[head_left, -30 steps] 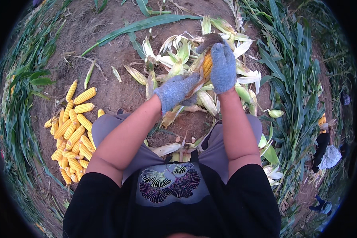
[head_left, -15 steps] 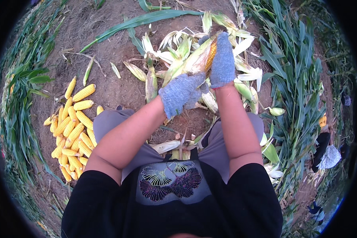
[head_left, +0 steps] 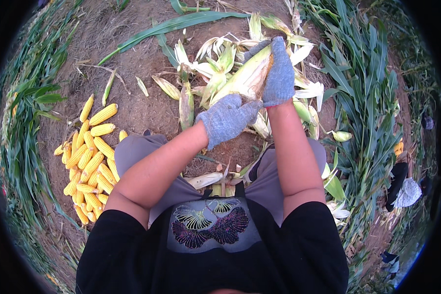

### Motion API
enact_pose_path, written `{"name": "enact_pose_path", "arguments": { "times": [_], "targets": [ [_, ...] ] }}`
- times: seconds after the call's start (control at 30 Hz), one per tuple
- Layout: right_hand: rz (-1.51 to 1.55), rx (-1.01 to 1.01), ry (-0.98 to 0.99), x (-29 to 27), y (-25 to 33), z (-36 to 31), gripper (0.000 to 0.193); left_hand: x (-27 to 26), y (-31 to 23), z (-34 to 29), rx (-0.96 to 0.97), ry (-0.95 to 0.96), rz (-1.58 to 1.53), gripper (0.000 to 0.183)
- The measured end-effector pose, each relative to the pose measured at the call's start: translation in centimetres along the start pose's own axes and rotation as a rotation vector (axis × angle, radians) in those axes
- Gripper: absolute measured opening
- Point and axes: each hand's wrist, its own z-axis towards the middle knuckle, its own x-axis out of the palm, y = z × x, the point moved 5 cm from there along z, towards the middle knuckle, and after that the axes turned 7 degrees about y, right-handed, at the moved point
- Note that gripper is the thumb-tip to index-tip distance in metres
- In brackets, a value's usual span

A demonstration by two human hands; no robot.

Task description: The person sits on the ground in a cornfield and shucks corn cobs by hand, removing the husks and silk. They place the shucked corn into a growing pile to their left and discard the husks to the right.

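Between my two grey-gloved hands is an ear of corn (head_left: 246, 78), tilted, with pale husk over the side that shows. My right hand (head_left: 280, 73) wraps around its right side, and grey glove fingers also show past its upper end. At the lower end, my left hand (head_left: 229, 117) is closed on the husk near the silk; its fingertips are partly hidden. Loose peeled husks (head_left: 225, 59) lie on the soil around and under the ear. Close by on the left, an ear still in its husk (head_left: 186, 105) rests on the ground.
Bare yellow corn cobs (head_left: 90, 164) are heaped to the left of my knee. Cut green stalks and leaves (head_left: 362, 88) lie along the right side, with more leaves (head_left: 22, 157) at far left. A long green leaf (head_left: 176, 24) crosses the soil ahead.
The yellow kernels that showed beside my right hand are now out of sight, with husk facing up instead. My left hand has shifted slightly to the right along the ear's lower end.
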Motion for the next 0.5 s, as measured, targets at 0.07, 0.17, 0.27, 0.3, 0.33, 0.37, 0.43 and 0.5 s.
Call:
{"name": "enact_pose_path", "arguments": {
  "times": [0.07, 0.17, 0.27, 0.3, 0.33, 0.37, 0.43, 0.5],
  "targets": [
    [0.048, 0.022, -0.013, -0.7, -0.2, 0.6, 0.035, 0.3, -0.7, -0.3, -0.082, 0.030, 0.037, 0.042],
    [0.092, 0.071, -0.030, -1.6, -0.5, 1.2, 0.035, 0.8, -1.3, -0.7, -0.094, 0.044, 0.143, 0.044],
    [0.158, 0.082, -0.095, -2.1, -0.7, 1.6, 0.036, 1.4, -2.3, -1.4, -0.006, 0.049, 0.284, 0.047],
    [0.162, 0.082, -0.056, -2.3, -0.8, 1.8, 0.037, 1.5, -2.8, -1.7, 0.032, 0.052, 0.332, 0.048],
    [0.166, 0.081, -0.016, -3.0, -1.1, 2.1, 0.038, 1.7, -3.1, -1.9, 0.027, 0.084, 0.366, 0.050],
    [0.170, 0.082, 0.023, -3.3, -1.3, 2.3, 0.039, 1.8, -3.4, -2.1, 0.022, 0.116, 0.400, 0.052],
    [0.161, 0.130, -0.004, -4.4, -2.0, 2.8, 0.044, 2.0, -4.1, -2.5, 0.032, 0.186, 0.438, 0.055],
    [0.154, 0.173, -0.019, -4.8, -2.4, 3.0, 0.047, 2.3, -4.5, -3.1, 0.059, 0.261, 0.445, 0.057]
  ]
}}
